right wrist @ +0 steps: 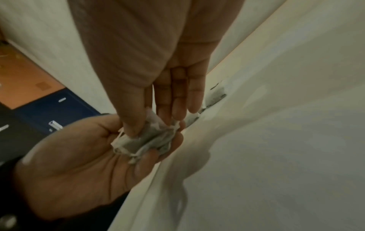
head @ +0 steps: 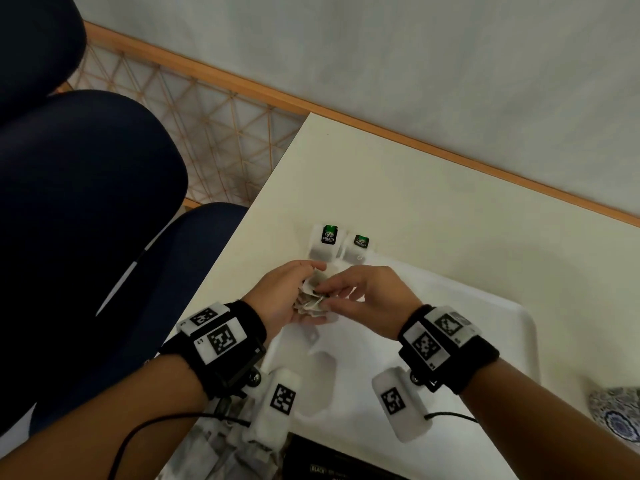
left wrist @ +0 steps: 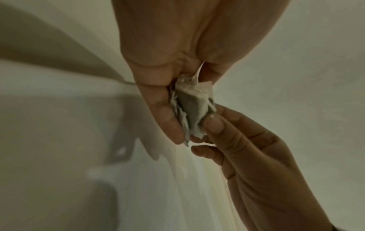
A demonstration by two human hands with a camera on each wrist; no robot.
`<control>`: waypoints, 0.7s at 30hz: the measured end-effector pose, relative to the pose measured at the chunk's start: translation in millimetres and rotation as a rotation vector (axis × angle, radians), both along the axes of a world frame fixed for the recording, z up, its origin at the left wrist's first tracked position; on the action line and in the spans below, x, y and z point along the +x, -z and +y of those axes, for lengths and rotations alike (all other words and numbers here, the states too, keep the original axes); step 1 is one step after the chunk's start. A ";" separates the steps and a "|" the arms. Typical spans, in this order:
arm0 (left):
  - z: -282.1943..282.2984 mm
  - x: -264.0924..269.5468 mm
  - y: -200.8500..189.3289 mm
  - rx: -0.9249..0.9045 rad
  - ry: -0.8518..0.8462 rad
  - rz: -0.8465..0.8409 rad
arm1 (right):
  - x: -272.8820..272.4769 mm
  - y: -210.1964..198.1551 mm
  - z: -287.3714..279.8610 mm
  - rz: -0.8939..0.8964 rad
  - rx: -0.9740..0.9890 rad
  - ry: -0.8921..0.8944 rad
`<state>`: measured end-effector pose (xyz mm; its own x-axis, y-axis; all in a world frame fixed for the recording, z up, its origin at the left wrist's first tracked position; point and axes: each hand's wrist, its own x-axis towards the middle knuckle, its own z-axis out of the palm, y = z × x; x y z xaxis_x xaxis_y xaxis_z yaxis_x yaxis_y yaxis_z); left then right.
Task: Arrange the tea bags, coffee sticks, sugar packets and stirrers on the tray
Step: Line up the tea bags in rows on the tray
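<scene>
My left hand (head: 294, 292) cups a small bunch of white tea bags (head: 311, 299) above the far left corner of the white tray (head: 502, 327). My right hand (head: 349, 289) pinches the top tea bag (left wrist: 192, 109) of the bunch between thumb and fingers. The right wrist view shows the bunch of tea bags (right wrist: 146, 139) lying in my left palm (right wrist: 79, 164), with my right thumb pressed on it. Two tea bags with green tags (head: 329, 242) (head: 358, 249) lie side by side on the tray's far edge.
The tray sits on a cream table (head: 415, 188) by a grey wall. A black box (head: 332, 462) and a crumpled wrapper (head: 214, 445) lie near the front. A patterned bowl (head: 620, 410) stands at the right edge. Dark blue chairs (head: 86, 202) stand left.
</scene>
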<state>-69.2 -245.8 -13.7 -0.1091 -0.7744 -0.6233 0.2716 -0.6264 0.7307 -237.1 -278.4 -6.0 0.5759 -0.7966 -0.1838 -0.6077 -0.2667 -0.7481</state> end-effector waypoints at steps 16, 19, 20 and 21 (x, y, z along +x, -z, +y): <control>3.4 -0.2 0.6 0.029 0.074 -0.045 | -10.6 -7.6 -19.5 -0.151 0.109 0.366; 2.7 0.4 1.6 0.033 0.066 -0.034 | -16.8 -10.8 -22.9 -0.076 0.076 0.323; 2.8 0.8 2.1 0.028 0.068 -0.038 | -18.7 -12.4 -24.6 -0.028 0.032 0.297; 3.0 1.3 3.0 0.023 0.072 -0.046 | -20.5 -14.4 -26.6 0.018 -0.017 0.277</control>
<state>-67.9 -242.8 -16.7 -0.1347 -0.7512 -0.6462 0.1918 -0.6596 0.7268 -257.6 -305.0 8.4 0.3324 -0.9264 -0.1769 -0.6723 -0.1012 -0.7333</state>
